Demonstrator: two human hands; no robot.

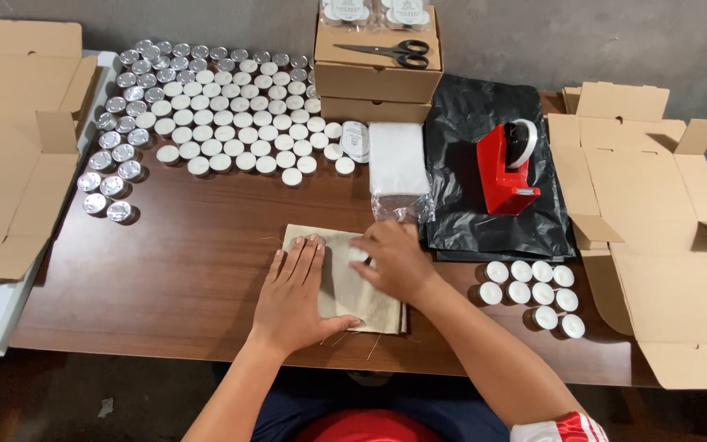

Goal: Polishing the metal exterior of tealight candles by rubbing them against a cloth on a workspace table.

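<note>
Nearest to us, our left hand (290,296) lies flat, fingers spread, pressing on the left part of a small beige cloth pouch with frayed threads (345,286), which sits on the dark brown wooden table (182,278) near its front edge. Our right hand (394,260) rests on the pouch's upper right part, fingers curled down on the fabric; we cannot tell whether they pinch anything.

Just to the right stands a small cluster of white tealight candles (533,293). Further right a flattened brown cardboard box (656,237) overhangs the table, and another flattened cardboard box (14,155) lies at the left edge.

Beyond the pouch we see a stack of white pouches in clear plastic (398,164), touching a black plastic bag (493,172) that bears a red tape dispenser (505,168). To the left spreads a large field of tealights in silver metal cups (214,106). Farthest back, black-handled scissors (390,51) lie on two stacked closed cardboard boxes (376,82).
</note>
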